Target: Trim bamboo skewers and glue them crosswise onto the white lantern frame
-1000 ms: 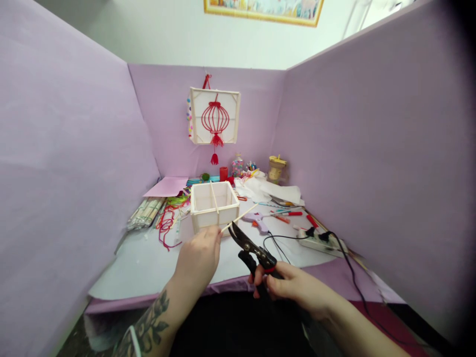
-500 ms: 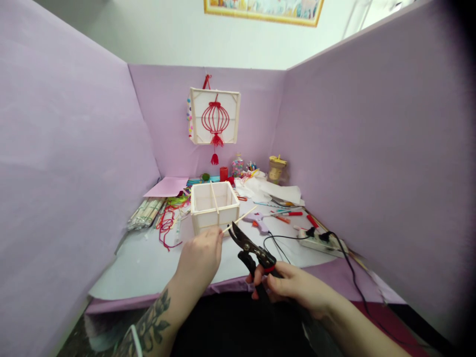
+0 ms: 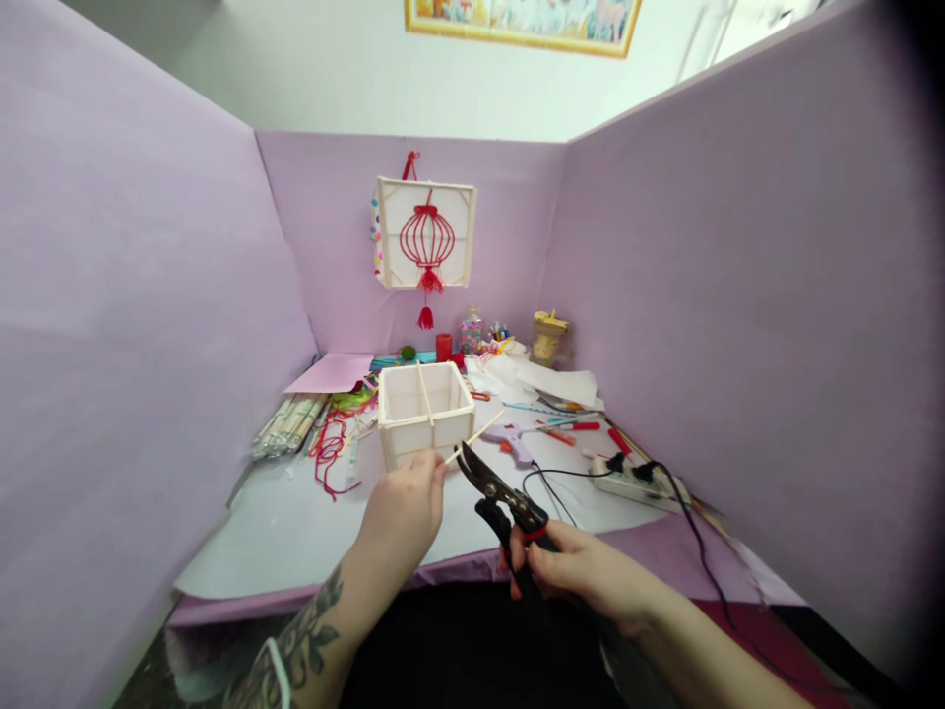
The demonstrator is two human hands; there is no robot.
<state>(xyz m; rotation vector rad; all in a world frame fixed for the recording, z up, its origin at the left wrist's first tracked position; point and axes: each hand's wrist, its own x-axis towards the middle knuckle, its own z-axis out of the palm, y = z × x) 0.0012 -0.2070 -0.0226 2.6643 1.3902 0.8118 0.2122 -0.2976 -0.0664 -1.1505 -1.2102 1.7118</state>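
Between the fingers of my left hand (image 3: pixel 403 502) is a thin wooden stick (image 3: pixel 481 431), slanting up to the right. My right hand (image 3: pixel 572 571) is wrapped round the handles of black pruning shears (image 3: pixel 502 492). Their blades are apart, with the tips close to the stick near my left fingertips; whether they touch it I cannot tell. Just behind my left hand stands a white box frame (image 3: pixel 406 433) made of sticks and pale sheet, open on top with one stick across it. My left hand hides part of its front.
A lilac glue gun (image 3: pixel 513 443) lies right of the box, its cord near a power strip (image 3: pixel 639 483). Red cord (image 3: pixel 329 453) and bundled sticks (image 3: pixel 291 423) lie left. A finished-looking lantern (image 3: pixel 428 236) hangs at the back. Purple panels (image 3: pixel 709 276) enclose the table.
The stick and my left hand have shifted very slightly. The fingers of my right hand have moved a little on the shears' handles. The blades stay apart.
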